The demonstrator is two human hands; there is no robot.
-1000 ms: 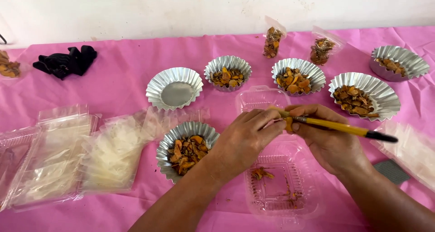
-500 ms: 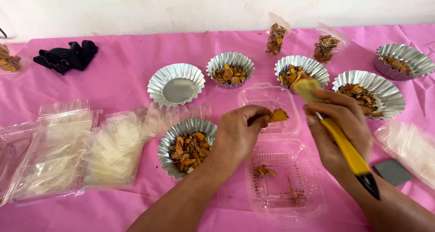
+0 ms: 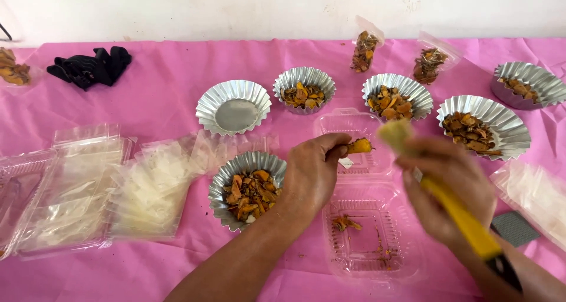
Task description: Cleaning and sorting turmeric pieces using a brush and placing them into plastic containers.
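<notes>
My left hand (image 3: 312, 172) pinches a small orange-brown dried piece (image 3: 359, 146) above an open clear plastic clamshell box (image 3: 368, 243). A few orange crumbs lie in the box's lower half. My right hand (image 3: 451, 193), blurred by motion, grips a yellow-handled brush (image 3: 457, 210) whose pale bristle tip (image 3: 394, 132) sits just right of the piece. A fluted foil cup (image 3: 247, 184) full of orange and brown dried pieces stands left of my left hand.
Several more foil cups rest on the pink cloth (image 3: 165, 90): an empty one (image 3: 233, 107) and filled ones (image 3: 304, 90) behind. Two small filled bags (image 3: 364, 50) stand at the back. Stacks of clear bags (image 3: 76, 190) lie left, a black glove (image 3: 88, 66) far left, a grey pad (image 3: 514, 228) right.
My right hand swung the brush from lying across the piece to pointing up and away. My left hand kept hold of the piece and shifted slightly left.
</notes>
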